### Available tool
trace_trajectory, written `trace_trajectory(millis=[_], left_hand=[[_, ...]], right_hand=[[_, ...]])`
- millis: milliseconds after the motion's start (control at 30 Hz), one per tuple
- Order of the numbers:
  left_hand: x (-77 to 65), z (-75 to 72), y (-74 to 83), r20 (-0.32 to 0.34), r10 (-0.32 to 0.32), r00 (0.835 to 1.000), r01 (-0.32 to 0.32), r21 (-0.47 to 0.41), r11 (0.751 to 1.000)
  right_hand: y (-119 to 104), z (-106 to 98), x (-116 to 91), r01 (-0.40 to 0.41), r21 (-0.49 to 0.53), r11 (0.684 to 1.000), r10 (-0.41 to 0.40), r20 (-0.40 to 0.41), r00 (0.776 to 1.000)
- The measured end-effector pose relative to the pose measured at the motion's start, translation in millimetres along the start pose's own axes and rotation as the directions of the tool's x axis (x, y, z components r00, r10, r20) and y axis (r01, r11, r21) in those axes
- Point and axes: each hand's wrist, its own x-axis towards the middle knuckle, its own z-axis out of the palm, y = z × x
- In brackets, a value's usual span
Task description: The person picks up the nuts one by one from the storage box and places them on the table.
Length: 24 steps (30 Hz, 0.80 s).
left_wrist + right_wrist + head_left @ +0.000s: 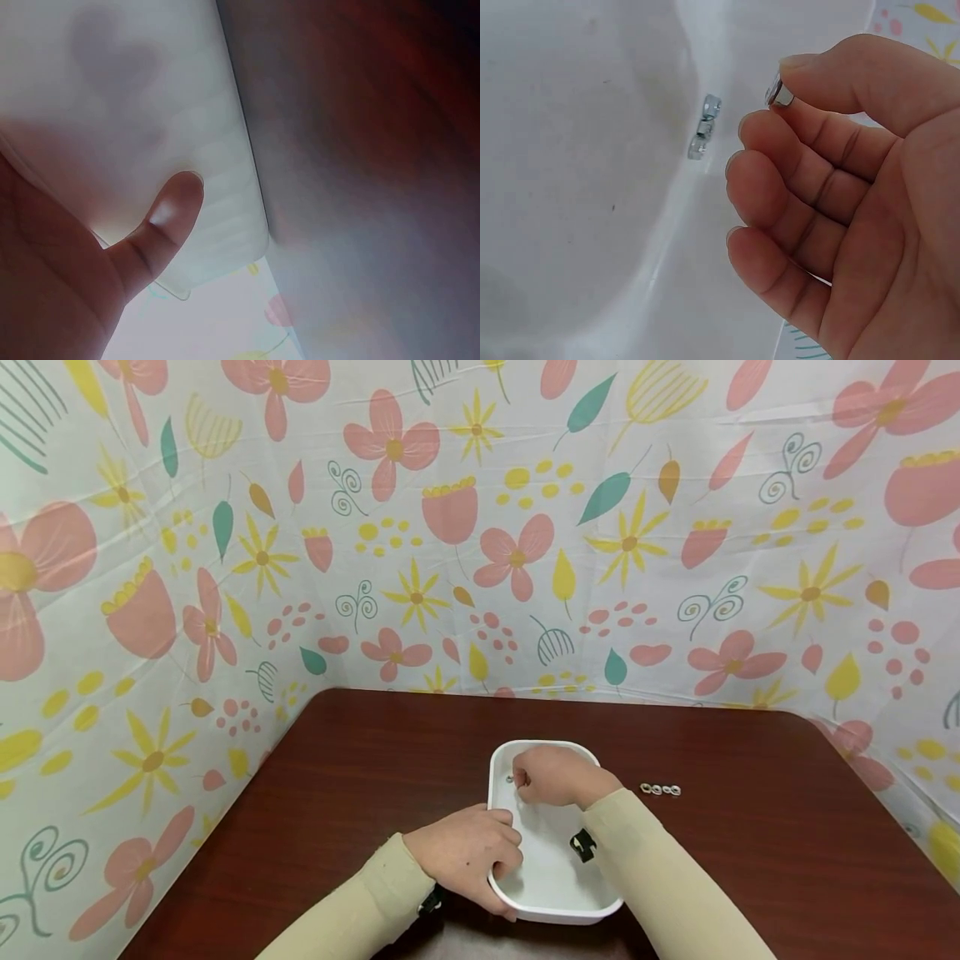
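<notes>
One white tray (551,893) sits on the dark table (750,860), toward its near edge and about midway along it. Three small metal nuts (661,790) lie in a row on the table just right of the tray. Three more (703,127) sit inside the tray, stacked in a short line at its wall. One further nut (778,95) is in the right hand (551,775) — seven in all that show.

That nut is pinched between the tip of the right thumb and the index finger; the other fingers curl loosely below it, holding nothing. The right hand hangs over the tray's far half, knuckles up, wrist bent in from the right, the held nut just above and beside the three in the tray.

The left hand (468,853) grips the tray's left rim near the near-left corner — thumb (169,214) pressed flat against the wall, fingers curled over the edge. Both forearms wear beige sleeves.
</notes>
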Motion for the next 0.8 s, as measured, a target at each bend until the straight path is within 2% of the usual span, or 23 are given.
trace_trajectory(millis=[333, 567, 800], left_hand=[[0.2, 0.5, 0.4, -0.003, 0.002, 1.0, -0.002, -0.01, 1.0], [0.6, 0.5, 0.2, -0.005, -0.003, 1.0, 0.003, -0.003, 1.0], [0.7, 0.5, -0.6, 0.006, -0.009, 1.0, 0.009, -0.023, 1.0]], right_hand=[[-5.2, -9.6, -10.5, 0.008, -0.022, 1.0, -0.009, -0.054, 0.998], [-13.3, -26.4, -20.6, -0.025, -0.021, 0.999, 0.024, -0.077, 0.997], [-13.3, -42.7, -33.3, -0.015, 0.02, 1.0, 0.018, -0.115, 0.993]])
